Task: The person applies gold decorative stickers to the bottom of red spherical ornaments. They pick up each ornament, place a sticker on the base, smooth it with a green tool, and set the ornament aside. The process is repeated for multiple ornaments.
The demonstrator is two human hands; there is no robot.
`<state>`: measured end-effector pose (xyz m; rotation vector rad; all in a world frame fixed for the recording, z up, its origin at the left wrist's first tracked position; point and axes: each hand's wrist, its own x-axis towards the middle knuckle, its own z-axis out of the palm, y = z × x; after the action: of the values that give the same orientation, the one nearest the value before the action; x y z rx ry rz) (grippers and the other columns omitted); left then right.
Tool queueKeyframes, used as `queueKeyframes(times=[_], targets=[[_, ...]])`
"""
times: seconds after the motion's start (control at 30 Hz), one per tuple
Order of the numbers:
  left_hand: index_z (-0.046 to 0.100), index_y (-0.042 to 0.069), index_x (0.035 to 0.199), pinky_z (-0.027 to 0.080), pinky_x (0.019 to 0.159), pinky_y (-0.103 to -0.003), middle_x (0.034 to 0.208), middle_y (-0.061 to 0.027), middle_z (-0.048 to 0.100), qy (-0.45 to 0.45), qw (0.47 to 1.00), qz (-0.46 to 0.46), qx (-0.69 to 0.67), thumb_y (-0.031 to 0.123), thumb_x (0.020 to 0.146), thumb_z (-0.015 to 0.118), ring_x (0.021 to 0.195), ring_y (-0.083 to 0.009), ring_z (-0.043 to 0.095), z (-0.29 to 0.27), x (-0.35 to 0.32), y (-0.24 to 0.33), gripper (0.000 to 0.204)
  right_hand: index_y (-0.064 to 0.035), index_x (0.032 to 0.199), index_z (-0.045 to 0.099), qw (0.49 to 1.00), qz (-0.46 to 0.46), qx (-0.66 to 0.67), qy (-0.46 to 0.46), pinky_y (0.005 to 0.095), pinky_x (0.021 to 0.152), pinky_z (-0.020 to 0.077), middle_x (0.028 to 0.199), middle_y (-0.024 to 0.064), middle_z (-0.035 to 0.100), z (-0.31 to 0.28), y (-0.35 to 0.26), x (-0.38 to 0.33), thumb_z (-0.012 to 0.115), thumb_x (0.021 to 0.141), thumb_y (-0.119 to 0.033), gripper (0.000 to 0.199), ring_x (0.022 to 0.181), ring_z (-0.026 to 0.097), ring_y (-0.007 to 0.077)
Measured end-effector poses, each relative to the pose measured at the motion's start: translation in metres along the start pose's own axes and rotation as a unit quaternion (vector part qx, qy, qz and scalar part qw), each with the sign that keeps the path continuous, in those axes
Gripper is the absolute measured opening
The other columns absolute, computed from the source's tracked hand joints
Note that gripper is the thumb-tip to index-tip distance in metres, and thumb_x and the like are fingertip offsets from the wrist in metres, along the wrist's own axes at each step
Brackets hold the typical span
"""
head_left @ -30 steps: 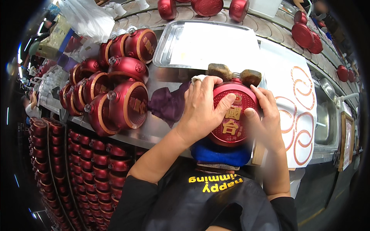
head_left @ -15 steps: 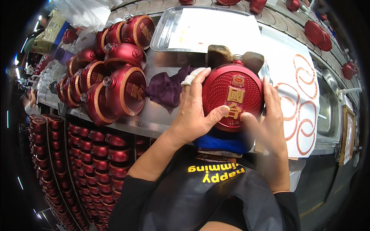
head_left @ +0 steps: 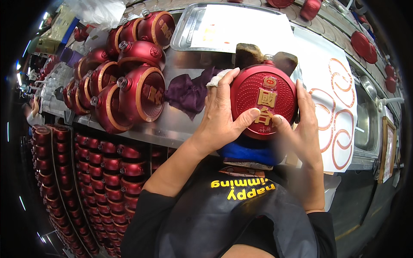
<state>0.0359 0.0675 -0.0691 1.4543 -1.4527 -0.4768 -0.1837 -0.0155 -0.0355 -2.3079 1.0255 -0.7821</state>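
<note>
While both hands are hugging it: the round red bottle (head_left: 263,101) is staying up over the table edge.
Left hand (head_left: 223,112): holding its left side.
Right hand (head_left: 301,124): holding its right side, both thumbs pressing the gold sign flat.
Purple cloth (head_left: 188,92): lying close by for wiping.

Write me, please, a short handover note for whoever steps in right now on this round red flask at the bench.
Left hand: grips the round red flask on its left side, thumb on the gold emblem; one finger is taped white.
Right hand: holds the flask's right edge, thumb pressing the lower face.
Flask: upright, face toward the camera, in front of two brown blocks.
Nearby: purple cloth on the metal bench, more red flasks lying at left, metal tray with a white sheet behind.
Done: gold emblem is on the face.
Left: cannot tell; flask not yet set down.
</note>
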Motion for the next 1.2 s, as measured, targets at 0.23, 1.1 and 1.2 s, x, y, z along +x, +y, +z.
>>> queueKeyframes(times=[0.23, 1.1, 1.2], targets=[[0.027, -0.003, 0.157, 0.030, 0.117, -0.053, 0.149, -0.0290, 0.040, 0.018, 0.999, 0.023, 0.046, 0.051, 0.092, 0.074, 0.139, -0.0441, 0.041, 0.002, -0.004, -0.002, 0.096, 0.0097, 0.154, 0.039, 0.998, -0.048, -0.037, 0.024, 0.0439, 0.101, 0.0500, 0.146, 0.0317, 0.053, -0.003, 0.004, 0.000, 0.083, 0.088, -0.029, 0.087, 0.128, 0.057, 0.0402], [0.071, 0.008, 0.131, 0.020, 0.119, -0.052, 0.124, -0.0041, 0.075, 0.019, 0.950, 0.214, 0.229, 0.057, 0.105, 0.048, 0.127, -0.0284, 0.054, -0.013, -0.042, 0.020, 0.060, -0.0125, 0.099, 0.069, 0.920, -0.372, -0.120, -0.004, 0.0428, 0.083, 0.0418, 0.089, 0.0010, 0.057, -0.028, -0.026, 0.048, 0.072, 0.080, -0.011, 0.019, 0.079, 0.058, 0.0199], [0.068, 0.003, 0.132, 0.027, 0.115, -0.050, 0.125, -0.0081, 0.074, 0.077, 0.965, 0.179, 0.175, 0.042, 0.106, 0.054, 0.121, -0.0303, 0.054, -0.018, -0.043, 0.018, 0.048, -0.0133, 0.101, 0.071, 0.917, -0.361, -0.130, -0.108, 0.0432, 0.084, 0.0410, 0.092, 0.0000, 0.062, -0.029, -0.026, 0.021, 0.074, 0.081, -0.012, 0.021, 0.082, 0.062, 0.0190]])
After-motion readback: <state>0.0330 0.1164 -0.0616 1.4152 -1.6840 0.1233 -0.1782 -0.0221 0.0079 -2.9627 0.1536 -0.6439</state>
